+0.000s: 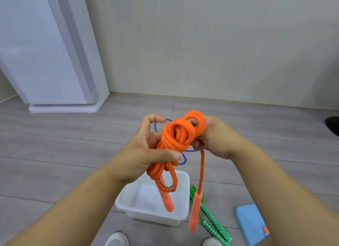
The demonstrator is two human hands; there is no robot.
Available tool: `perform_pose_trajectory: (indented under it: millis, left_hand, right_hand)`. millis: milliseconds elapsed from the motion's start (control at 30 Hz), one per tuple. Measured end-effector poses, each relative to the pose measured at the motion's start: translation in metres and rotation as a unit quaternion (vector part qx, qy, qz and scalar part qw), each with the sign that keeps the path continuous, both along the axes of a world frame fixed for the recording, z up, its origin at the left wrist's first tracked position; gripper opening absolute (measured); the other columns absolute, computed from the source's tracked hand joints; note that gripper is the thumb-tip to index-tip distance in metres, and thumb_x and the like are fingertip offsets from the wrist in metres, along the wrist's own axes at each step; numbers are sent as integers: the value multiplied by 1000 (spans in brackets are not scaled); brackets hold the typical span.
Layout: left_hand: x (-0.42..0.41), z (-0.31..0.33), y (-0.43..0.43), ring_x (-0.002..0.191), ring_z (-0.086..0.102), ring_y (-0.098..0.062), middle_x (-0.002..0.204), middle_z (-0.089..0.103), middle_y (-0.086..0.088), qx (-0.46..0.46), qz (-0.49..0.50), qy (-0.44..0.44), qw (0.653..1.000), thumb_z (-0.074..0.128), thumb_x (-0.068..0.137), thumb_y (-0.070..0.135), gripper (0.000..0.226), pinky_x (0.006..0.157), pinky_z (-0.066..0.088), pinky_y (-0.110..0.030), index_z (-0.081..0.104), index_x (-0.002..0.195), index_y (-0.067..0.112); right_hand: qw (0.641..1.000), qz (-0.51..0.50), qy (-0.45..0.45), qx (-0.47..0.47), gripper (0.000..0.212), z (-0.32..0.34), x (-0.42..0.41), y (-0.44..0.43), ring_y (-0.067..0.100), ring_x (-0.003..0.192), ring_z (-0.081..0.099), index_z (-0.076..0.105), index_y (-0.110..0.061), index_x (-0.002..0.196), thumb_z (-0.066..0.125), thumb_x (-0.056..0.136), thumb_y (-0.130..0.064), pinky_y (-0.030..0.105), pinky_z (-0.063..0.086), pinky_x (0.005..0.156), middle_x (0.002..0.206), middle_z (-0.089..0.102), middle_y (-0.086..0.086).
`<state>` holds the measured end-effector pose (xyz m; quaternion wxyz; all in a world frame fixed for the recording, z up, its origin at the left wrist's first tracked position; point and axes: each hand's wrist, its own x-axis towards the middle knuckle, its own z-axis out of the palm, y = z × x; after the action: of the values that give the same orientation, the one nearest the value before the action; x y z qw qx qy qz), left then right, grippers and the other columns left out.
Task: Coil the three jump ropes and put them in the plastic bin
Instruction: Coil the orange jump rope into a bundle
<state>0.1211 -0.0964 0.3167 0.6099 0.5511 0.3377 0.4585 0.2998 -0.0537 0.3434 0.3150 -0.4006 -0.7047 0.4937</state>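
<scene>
Grey plank flooring (55,145) carries a white plastic bin (181,200). Above it, the left hand (146,150) and right hand (212,135) both grip the coiled orange jump rope (178,134), fingers curled round its loops.

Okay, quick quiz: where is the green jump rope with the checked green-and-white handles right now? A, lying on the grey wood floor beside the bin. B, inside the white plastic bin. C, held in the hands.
A: the green jump rope lies on the grey wood floor beside the white plastic bin, while the left hand and right hand grip the orange jump rope.
</scene>
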Motion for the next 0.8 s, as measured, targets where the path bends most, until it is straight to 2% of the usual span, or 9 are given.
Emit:
perform_pose_trajectory:
  millis: [100, 200, 267, 333, 400, 500, 667, 800]
  left_hand:
    - [2, -1, 4, 59, 61, -22, 74, 66, -8, -16, 72, -35, 997, 66, 61, -1, 54, 51, 50, -30, 54, 111, 16]
    - [3, 1, 6, 50, 57, -17, 64, 60, -8, -37, 113, -66, 991, 64, 64, 8, 32, 45, 47, -25, 61, 96, 6]
    - [3, 0, 7, 47, 55, -17, 62, 57, -9, -50, 136, -60, 988, 66, 64, 11, 35, 43, 46, -25, 61, 97, 0]
    - [5, -1, 8, 46, 53, -17, 62, 55, -11, -54, 150, -58, 985, 72, 63, 9, 42, 43, 45, -24, 60, 102, -3]
    - [7, -3, 8, 46, 54, -16, 63, 56, -11, -55, 170, -64, 982, 77, 62, 7, 47, 45, 46, -24, 59, 104, -4]
    - [6, -6, 11, 51, 59, -16, 61, 61, -5, -38, 196, -44, 979, 71, 60, 14, 38, 51, 48, -27, 61, 96, 3]
    - [6, -10, 15, 64, 66, -18, 67, 67, -1, -3, 252, -9, 968, 77, 59, 13, 34, 63, 54, -29, 62, 88, 13]
    - [3, -12, 17, 73, 70, -26, 83, 70, -9, 35, 326, 37, 944, 81, 64, 6, 35, 72, 57, -38, 58, 87, 17]
  right_hand:
    - [999, -20, 6, -36, 24, -11, -5, -4, 8, 42, 38, 58, -16, 66, 57, 89, -10, 18, 32, 42, 48, 55, -6]
    - [995, -16, -93, 17, 22, -21, -5, -11, 10, 47, 39, 62, -22, 69, 57, 91, -24, 24, 34, 51, 51, 57, -9]
    - [986, -25, -149, 74, 26, -22, -4, -14, 6, 49, 41, 61, -21, 67, 55, 91, -30, 25, 37, 57, 52, 56, -11]
    - [979, -28, -176, 96, 29, -20, -2, -19, 2, 48, 43, 59, -19, 66, 53, 92, -31, 18, 35, 55, 50, 54, -14]
    - [974, -25, -201, 104, 26, -18, 0, -23, 1, 49, 45, 63, -19, 73, 51, 92, -32, 15, 35, 53, 50, 55, -18]
    - [972, -31, -203, 115, 24, -15, 3, -26, 0, 48, 45, 67, -19, 80, 50, 93, -30, 12, 34, 51, 50, 53, -15]
    - [972, -34, -188, 134, 28, -11, 7, -31, 1, 48, 44, 65, -21, 72, 50, 92, -32, 12, 34, 51, 52, 49, -9]
    - [980, -34, -140, 135, 28, -13, 8, -35, 3, 50, 41, 64, -20, 68, 55, 90, -35, 13, 32, 50, 51, 46, -10]
